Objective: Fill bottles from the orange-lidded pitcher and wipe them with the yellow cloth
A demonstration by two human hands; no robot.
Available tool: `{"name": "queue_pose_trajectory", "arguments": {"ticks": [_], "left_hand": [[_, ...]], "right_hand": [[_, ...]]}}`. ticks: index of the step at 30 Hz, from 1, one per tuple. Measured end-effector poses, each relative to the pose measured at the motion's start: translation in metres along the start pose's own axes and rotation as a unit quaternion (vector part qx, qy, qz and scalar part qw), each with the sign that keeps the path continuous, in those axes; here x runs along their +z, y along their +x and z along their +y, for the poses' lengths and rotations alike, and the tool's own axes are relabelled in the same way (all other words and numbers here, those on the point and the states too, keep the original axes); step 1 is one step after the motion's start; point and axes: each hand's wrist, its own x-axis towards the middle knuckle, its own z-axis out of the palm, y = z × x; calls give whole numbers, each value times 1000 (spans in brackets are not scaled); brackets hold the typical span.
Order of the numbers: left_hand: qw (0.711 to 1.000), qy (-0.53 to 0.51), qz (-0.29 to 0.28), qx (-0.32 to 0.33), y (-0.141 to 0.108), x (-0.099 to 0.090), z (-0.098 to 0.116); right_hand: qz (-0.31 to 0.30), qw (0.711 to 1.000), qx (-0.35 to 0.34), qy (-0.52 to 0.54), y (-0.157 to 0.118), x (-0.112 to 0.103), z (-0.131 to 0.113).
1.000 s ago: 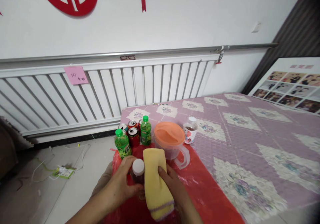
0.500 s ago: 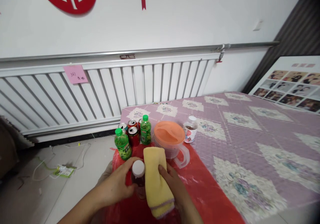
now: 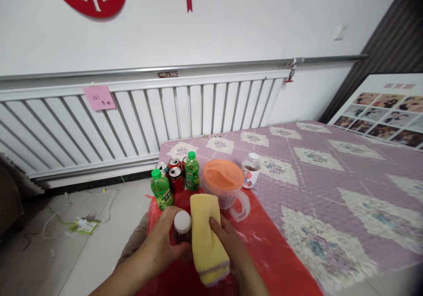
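Note:
My left hand (image 3: 163, 241) is wrapped round a bottle with a white cap (image 3: 182, 222) and dark contents, held upright over the red plastic sheet (image 3: 264, 247). My right hand (image 3: 229, 238) grips a folded yellow cloth (image 3: 206, 234) with a purple-grey stitched edge. The cloth lies close along the bottle's right side; whether they touch I cannot tell. Just beyond stand two green-capped bottles (image 3: 161, 192) and a clear plastic jug (image 3: 228, 194) with an orange lid (image 3: 223, 175). The lower part of the held bottle is partly hidden by my thumb and the cloth.
Several open drink cans (image 3: 176, 179) stand between the green bottles. Right of the jug is another white-capped bottle (image 3: 251, 171) on the purple floral bedcover (image 3: 317, 190). A white radiator (image 3: 191, 106) runs along the wall behind. A power strip (image 3: 86, 226) with cables lies on the floor.
My left hand has shifted slightly right and closed further round the bottle, its thumb now across the front. The cloth and right hand stay almost where they were.

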Motion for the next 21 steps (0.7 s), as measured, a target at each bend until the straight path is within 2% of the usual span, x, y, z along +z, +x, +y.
{"name": "queue_pose_trajectory", "arguments": {"ticks": [5,8,11,13,16,19,21], "left_hand": [[999,-23,-28,-2,1,-7,2],[999,-33,-31,-9,1,-7,-2],[999,-31,-31,6,0,-6,-6],[999,-24,-30,10,1,-7,-7],[999,-16,-34,2,2,-8,-6],[999,-20,-37,3,2,-9,-5],[999,-25,-32,9,2,-8,-6]], "right_hand": [[18,999,0,-44,3,-8,4],[27,989,-22,-144,6,-17,6],[44,966,-40,-252,7,-26,8],[55,958,-42,-278,6,-28,9],[53,975,-39,-213,-1,-24,9],[18,995,-37,-91,-10,-16,8],[-8,997,-45,-65,-12,-12,7]]}}
